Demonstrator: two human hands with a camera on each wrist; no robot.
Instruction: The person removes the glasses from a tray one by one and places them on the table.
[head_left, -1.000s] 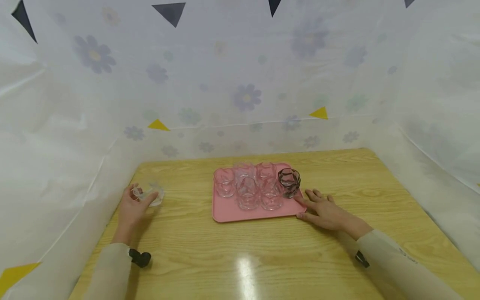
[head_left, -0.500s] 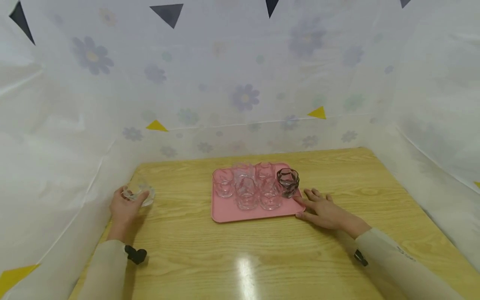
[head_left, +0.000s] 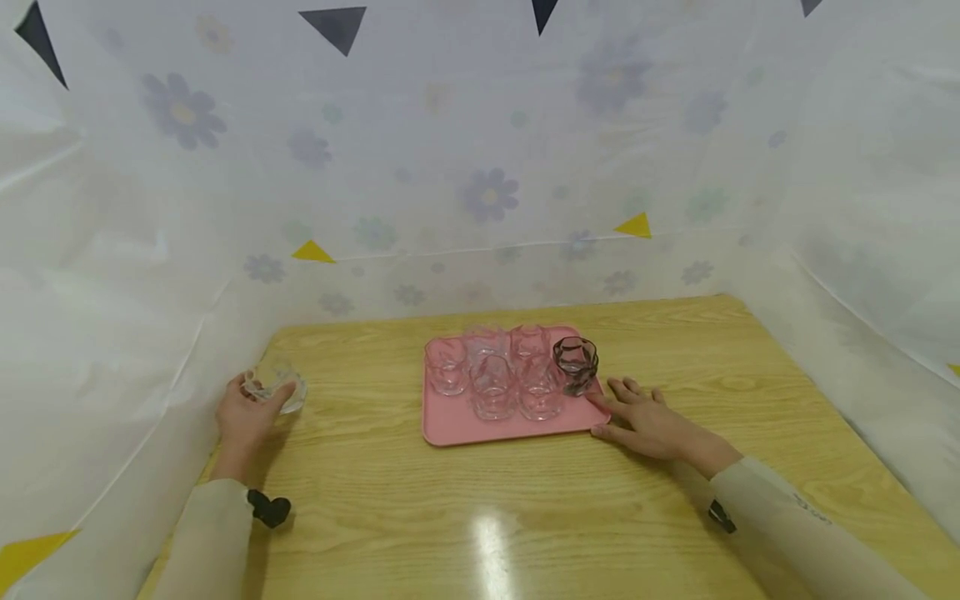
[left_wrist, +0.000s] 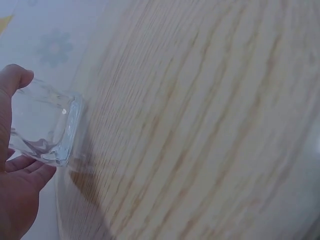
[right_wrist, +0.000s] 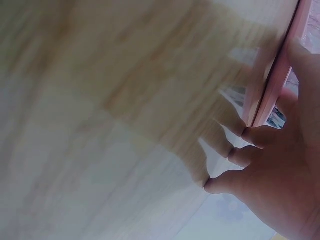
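At the table's left side my left hand (head_left: 243, 417) grips a clear glass (head_left: 288, 393) between thumb and fingers. The left wrist view shows the glass (left_wrist: 45, 122) with its thick base close to the tabletop. My right hand (head_left: 648, 421) lies spread at the right edge of a pink tray (head_left: 450, 431). Its index finger and thumb touch the tray's rim, while the other fingertips (right_wrist: 212, 186) rest on the table. One dark-tinted glass (head_left: 576, 367) stands on the tray near that index finger. Several clear glasses (head_left: 495, 392) fill the rest of the tray's back and middle.
The wood-grain table (head_left: 390, 508) carries the tray near its back. A white flower-patterned sheet (head_left: 487, 125) rises behind and on both sides, close to my left hand.
My left hand has moved a little to the left with the clear glass, mostly in the first half second. The right hand and tray have stayed in place.
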